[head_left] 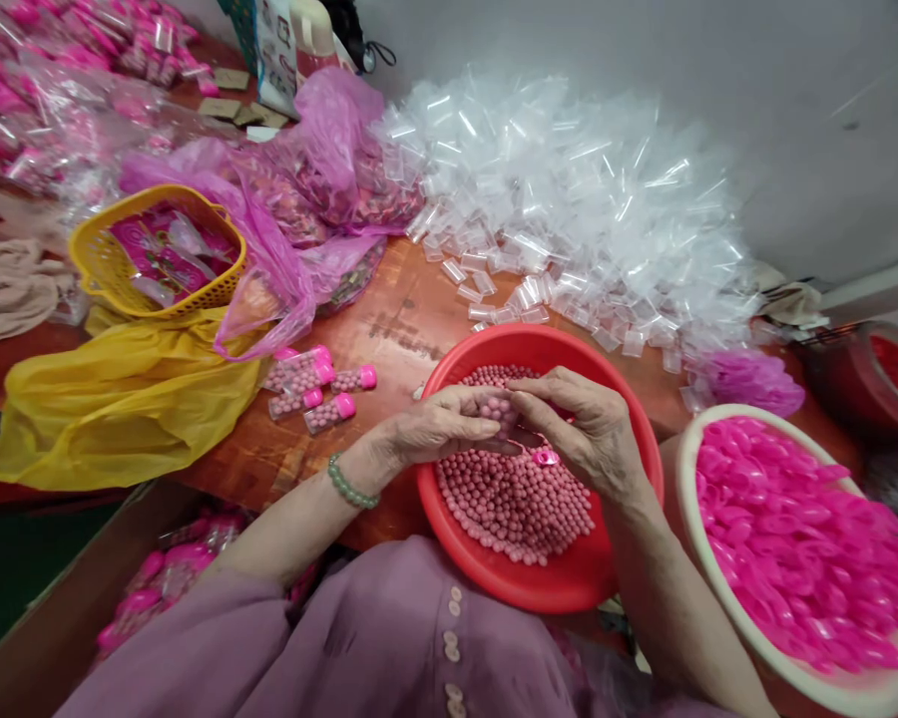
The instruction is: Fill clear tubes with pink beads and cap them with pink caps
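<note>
A small clear plastic bottle full of pink beads [497,411] is in my left hand [449,421], its fingers closed around it above a red basin [449,374]. My right hand [580,424] reaches in from the other side, with thumb and finger bent onto the bottle's end. Under the right fingers shows a bright pink cap [545,456]; whether they hold it or it lies on the beads, I cannot tell. Loose pink beads [513,514] cover the basin's bottom. Several filled, pink-capped bottles [332,412] lie on the table to the left.
Clear empty bottles [569,189] are heaped against the wall. A white-rimmed tub [689,479] of pink caps [793,543] stands at right. On the left are a yellow basket [82,249], a yellow bag [135,399] and pink plastic bags [340,120]. A box below holds more pink-capped bottles [169,578].
</note>
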`<state>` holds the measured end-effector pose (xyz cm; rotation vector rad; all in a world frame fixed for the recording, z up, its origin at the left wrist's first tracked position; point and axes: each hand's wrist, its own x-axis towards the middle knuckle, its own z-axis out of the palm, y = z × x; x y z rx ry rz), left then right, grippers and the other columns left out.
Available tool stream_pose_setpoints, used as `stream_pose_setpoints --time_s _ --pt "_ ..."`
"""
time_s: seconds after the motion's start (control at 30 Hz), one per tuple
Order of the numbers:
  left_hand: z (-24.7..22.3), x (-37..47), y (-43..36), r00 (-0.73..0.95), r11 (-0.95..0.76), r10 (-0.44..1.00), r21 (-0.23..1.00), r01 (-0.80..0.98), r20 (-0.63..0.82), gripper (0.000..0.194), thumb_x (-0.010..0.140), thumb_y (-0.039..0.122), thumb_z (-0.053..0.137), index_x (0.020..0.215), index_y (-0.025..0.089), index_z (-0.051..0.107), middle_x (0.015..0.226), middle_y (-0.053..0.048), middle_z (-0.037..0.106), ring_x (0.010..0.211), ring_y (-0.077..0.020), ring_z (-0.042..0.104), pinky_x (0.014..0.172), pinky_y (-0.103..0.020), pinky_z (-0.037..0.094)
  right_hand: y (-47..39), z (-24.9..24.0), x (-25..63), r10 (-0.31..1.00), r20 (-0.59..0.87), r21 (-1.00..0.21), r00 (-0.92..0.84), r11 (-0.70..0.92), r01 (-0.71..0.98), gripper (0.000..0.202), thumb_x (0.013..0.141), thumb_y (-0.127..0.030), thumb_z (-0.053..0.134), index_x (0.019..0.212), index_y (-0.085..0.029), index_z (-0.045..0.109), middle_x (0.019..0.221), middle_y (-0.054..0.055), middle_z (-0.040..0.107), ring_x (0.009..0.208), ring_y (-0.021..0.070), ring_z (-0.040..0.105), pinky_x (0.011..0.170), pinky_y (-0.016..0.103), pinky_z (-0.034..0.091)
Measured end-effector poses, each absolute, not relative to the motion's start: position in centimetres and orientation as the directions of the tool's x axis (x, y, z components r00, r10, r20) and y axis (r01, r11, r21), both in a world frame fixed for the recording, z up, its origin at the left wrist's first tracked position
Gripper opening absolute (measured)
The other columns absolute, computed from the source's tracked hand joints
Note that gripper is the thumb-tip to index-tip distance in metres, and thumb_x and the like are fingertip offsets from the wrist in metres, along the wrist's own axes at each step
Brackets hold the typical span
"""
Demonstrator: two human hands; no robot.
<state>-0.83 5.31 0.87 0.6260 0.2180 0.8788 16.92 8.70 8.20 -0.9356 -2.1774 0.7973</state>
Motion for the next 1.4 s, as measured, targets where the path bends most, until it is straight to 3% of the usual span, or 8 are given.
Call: stream_pose_setpoints --time_s 0.23,0.4,0.5,0.73,0.9,1.03,1.2,1.4 --pt "0.9 -0.7 5.3 0.657 0.477 0.75 0.631 -0.612 0.071 0.042 0.083 0.023 0.073 0.123 0.015 0.067 0.112 -0.015 0.072 0.107 -0.0242 0.07 0.099 -0.039 0.052 9.1 8.7 17.9 0.711 0.26 -0.681 -0.654 0.615 0.398 0.019 0.092 -0.021 0.062 0.082 -0.018 0.077 0.066 0.0 0.059 0.061 0.0113 0.056 0.059 0.025 0.047" --pt "1.2 -0.9 5.4 0.607 0.467 0.793 0.579 -0.668 0.06 0.036 0.08 0.024 0.076 0.114 0.012 0.07 0.1 -0.011 0.073 0.096 -0.0198 0.071 0.096 -0.037 0.055 9.3 8.3 18.0 0.674 0.316 -0.693 -0.668 0.645 0.322 0.021 0.091 -0.02 0.064 0.107 -0.023 0.077 0.078 0.002 0.066 0.069 0.0131 0.062 0.063 0.026 0.05" --pt "1.1 -0.8 5.3 0.587 0.454 0.808 0.586 -0.671 0.048 0.036 0.081 0.025 0.076 0.113 0.013 0.07 0.1 -0.01 0.072 0.094 -0.0184 0.07 0.094 -0.036 0.055 9.4 8.1 18.2 0.67 0.298 -0.707 -0.679 0.633 0.314 0.022 0.09 -0.02 0.065 0.108 -0.024 0.077 0.081 0.003 0.067 0.071 0.0132 0.062 0.065 0.026 0.051" --pt "0.8 -0.1 5.3 0.499 0.308 0.867 0.764 -0.567 0.021 0.034 0.082 0.029 0.076 0.112 0.015 0.068 0.108 -0.01 0.071 0.099 -0.0167 0.068 0.096 -0.033 0.052 9.8 7.4 18.4 0.767 -0.068 -0.953 -0.638 0.14 0.269 0.021 0.085 -0.04 0.072 0.089 -0.021 0.078 0.074 0.002 0.065 0.066 0.0136 0.06 0.064 0.028 0.051" --pt "1.0 0.1 5.4 0.401 0.262 0.916 0.707 -0.657 0.034 0.035 0.084 0.03 0.074 0.113 0.018 0.059 0.107 -0.011 0.072 0.098 -0.0185 0.071 0.09 -0.035 0.055 10.6 6.3 18.1 0.943 -0.009 -0.996 -0.333 0.02 0.086 0.037 0.086 -0.056 0.064 0.101 -0.023 0.071 0.062 -0.004 0.049 0.05 0.0087 0.042 0.048 0.023 0.038" --pt "1.0 0.0 5.3 0.412 0.276 0.911 0.697 -0.662 0.03 0.033 0.082 0.032 0.076 0.105 0.016 0.059 0.105 -0.011 0.073 0.096 -0.0187 0.071 0.088 -0.033 0.055 11.2 6.2 17.7 0.937 -0.074 -0.997 -0.341 -0.057 0.06 0.035 0.079 -0.052 0.073 0.097 -0.023 0.067 0.065 -0.005 0.049 0.053 0.0088 0.045 0.049 0.022 0.04" --pt "1.1 0.1 5.4 0.384 0.278 0.923 0.696 -0.662 -0.002 0.034 0.078 0.033 0.08 0.105 0.017 0.066 0.102 -0.008 0.071 0.096 -0.0172 0.069 0.085 -0.03 0.055 10.3 6.4 16.3 0.956 0.092 -0.977 -0.278 0.14 0.159 0.023 0.086 -0.04 0.07 0.102 -0.024 0.067 0.072 -0.004 0.059 0.061 0.0099 0.057 0.061 0.024 0.05" --pt "1.2 0.6 5.7 0.361 0.277 0.932 0.696 -0.663 -0.027 0.032 0.074 0.032 0.083 0.1 0.018 0.07 0.088 -0.001 0.066 0.085 -0.0119 0.064 0.083 -0.027 0.052 8.8 5.9 13.9 0.94 0.283 -0.936 -0.189 0.314 0.161 0.015 0.082 -0.029 0.075 0.095 -0.024 0.071 0.096 0.001 0.069 0.089 0.0162 0.069 0.085 0.034 0.057"
